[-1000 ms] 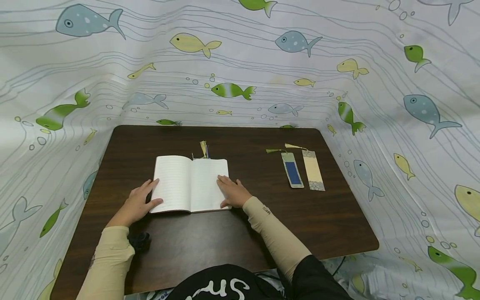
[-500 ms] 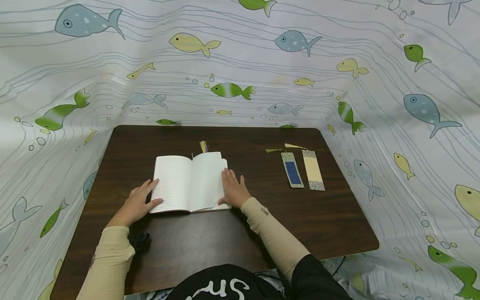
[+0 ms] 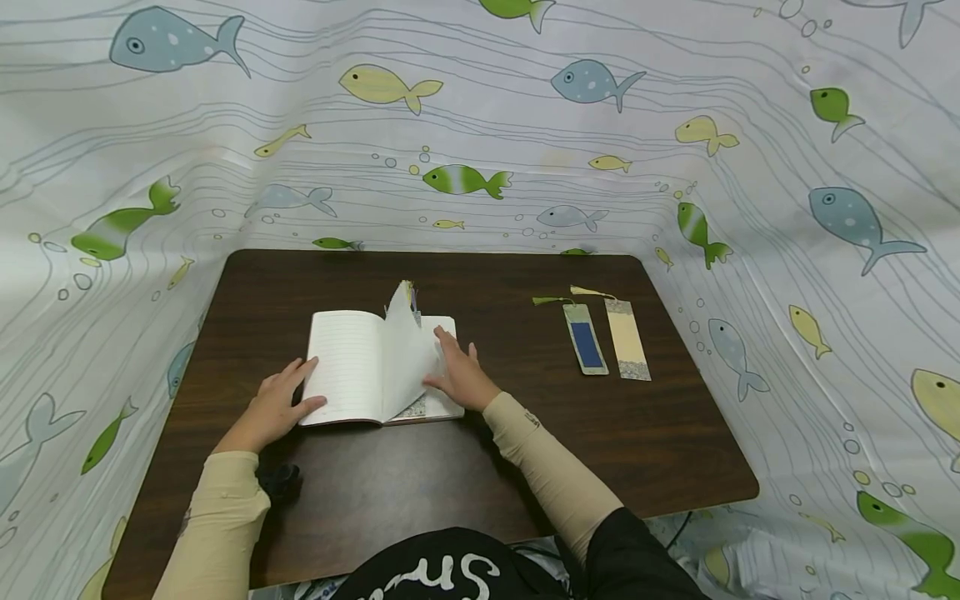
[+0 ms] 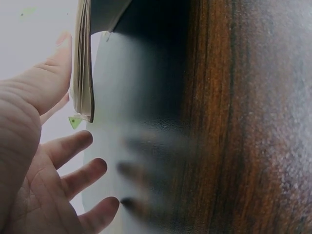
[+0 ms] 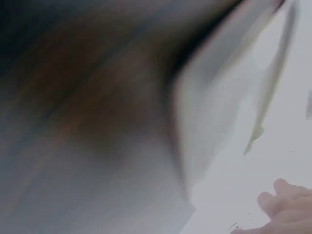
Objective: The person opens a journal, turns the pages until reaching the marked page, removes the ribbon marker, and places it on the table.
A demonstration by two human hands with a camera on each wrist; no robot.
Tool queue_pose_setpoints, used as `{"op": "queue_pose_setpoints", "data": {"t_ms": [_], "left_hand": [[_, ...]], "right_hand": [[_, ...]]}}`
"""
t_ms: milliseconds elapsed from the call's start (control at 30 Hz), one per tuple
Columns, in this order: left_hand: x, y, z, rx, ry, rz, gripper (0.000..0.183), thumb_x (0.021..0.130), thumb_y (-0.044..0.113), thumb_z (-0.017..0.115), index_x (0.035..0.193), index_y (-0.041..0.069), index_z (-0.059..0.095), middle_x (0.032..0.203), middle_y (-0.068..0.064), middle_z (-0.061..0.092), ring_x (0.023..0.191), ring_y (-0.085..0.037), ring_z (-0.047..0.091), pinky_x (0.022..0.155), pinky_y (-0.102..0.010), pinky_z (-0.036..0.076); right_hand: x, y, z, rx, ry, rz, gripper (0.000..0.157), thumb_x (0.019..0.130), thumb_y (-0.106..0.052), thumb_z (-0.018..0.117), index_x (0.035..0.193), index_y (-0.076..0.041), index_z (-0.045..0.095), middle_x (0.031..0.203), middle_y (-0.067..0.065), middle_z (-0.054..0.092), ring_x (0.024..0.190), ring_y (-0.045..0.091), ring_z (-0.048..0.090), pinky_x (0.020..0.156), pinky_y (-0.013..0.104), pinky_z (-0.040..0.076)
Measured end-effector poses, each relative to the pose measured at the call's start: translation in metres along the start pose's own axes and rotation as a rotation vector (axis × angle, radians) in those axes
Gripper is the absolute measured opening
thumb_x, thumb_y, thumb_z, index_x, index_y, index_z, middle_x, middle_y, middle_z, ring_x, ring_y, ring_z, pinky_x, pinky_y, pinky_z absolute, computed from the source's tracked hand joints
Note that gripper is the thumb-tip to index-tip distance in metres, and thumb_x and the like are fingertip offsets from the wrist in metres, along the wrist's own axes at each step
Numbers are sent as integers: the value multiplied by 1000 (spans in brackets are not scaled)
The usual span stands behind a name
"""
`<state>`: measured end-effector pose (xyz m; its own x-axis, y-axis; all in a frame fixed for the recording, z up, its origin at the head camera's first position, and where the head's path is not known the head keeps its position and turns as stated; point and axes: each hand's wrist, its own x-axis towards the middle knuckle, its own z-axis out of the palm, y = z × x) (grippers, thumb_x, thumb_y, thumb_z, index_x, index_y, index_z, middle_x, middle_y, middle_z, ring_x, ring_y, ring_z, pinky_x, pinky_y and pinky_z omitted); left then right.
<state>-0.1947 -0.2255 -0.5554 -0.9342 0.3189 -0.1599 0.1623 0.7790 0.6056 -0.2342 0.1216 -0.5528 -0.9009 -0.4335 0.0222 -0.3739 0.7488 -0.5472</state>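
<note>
An open notebook (image 3: 345,367) with lined pages lies on the brown table. At its left edge my left hand (image 3: 276,404) rests with thumb and forefinger on the page; in the left wrist view the other fingers (image 4: 85,178) spread out beside the book's edge. My right hand (image 3: 465,375) is at the notebook's right side, thumb and fingertips at a raised, curving page (image 3: 405,358). Under that page a silver-patterned strip (image 3: 414,407) shows near the bottom edge. Tassels (image 3: 412,293) stick out at the notebook's top. The right wrist view is blurred and pale.
Two bookmarks lie to the right: a green-edged one with a blue panel (image 3: 587,343) and a cream one with a silver end (image 3: 627,337), each with a tassel. A black object (image 3: 279,483) is by my left wrist. A fish-patterned sheet (image 3: 480,125) hangs around the table (image 3: 390,492).
The right page has lifted and swung leftward, uncovering the patterned strip beneath. My right hand has shifted slightly left with it. My left hand has stayed in place.
</note>
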Motion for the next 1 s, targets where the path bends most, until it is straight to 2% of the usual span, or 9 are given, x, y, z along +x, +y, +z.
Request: {"op": "queue_pose_setpoints", "data": {"t_ms": [100,200,300,367,500,667,733,833,1000], "left_hand": [[1,0,0,-5,1,-3,79,104,49,52,161,3,21,159,-39,14,139,-66,15,98,-85,20],[2,1,0,-31,6,-8,70,109,46,42,160,3,22,160,-38,13,140,-65,13,100,-85,18],[2,2,0,-83,12,-12,65,111,44,29,160,2,23,161,-37,12,141,-64,10,102,-83,14],[1,3,-1,-122,18,-10,65,112,44,20,159,1,24,161,-37,11,142,-64,8,104,-82,11],[0,5,-2,-183,33,17,71,110,46,9,158,-4,25,160,-39,10,142,-66,5,104,-83,7],[1,5,-4,-209,66,79,71,111,41,7,154,-13,23,157,-43,14,142,-66,9,108,-78,9],[1,6,-5,-212,67,79,68,113,38,12,153,-16,21,157,-43,14,142,-65,10,110,-76,10],[2,7,-5,-186,61,57,67,113,36,29,154,-16,18,158,-41,15,143,-63,14,111,-74,15],[5,8,-3,-135,28,12,79,107,37,53,158,-10,14,160,-38,18,143,-60,20,111,-73,21]], "right_hand": [[1,-10,-5,250,36,-91,80,101,-21,66,160,2,18,162,13,36,148,25,35,120,52,26],[1,-21,-6,495,-12,-147,70,106,-18,57,161,-2,18,160,11,39,147,22,38,116,39,35],[0,-30,-1,670,-117,-177,67,109,-33,49,163,-8,18,164,8,32,149,17,33,115,33,37],[-1,-37,3,709,-184,-208,71,107,-49,42,163,-11,21,166,8,29,150,15,30,114,31,37],[-2,-50,12,528,-250,-286,84,98,-68,31,160,-10,30,165,8,32,150,12,29,116,29,33],[-2,-60,29,163,-340,-311,63,107,-44,46,158,-9,36,165,5,32,151,10,26,119,24,24],[-3,-61,36,48,-365,-318,60,106,-38,53,157,-9,38,165,2,31,151,9,25,121,26,22],[-4,-63,41,-62,-372,-329,60,106,-42,53,155,-11,42,166,-1,30,151,7,24,122,33,22],[-4,-62,40,-106,-302,-335,50,107,-34,52,152,-11,48,162,0,38,148,8,33,121,38,27]]}}
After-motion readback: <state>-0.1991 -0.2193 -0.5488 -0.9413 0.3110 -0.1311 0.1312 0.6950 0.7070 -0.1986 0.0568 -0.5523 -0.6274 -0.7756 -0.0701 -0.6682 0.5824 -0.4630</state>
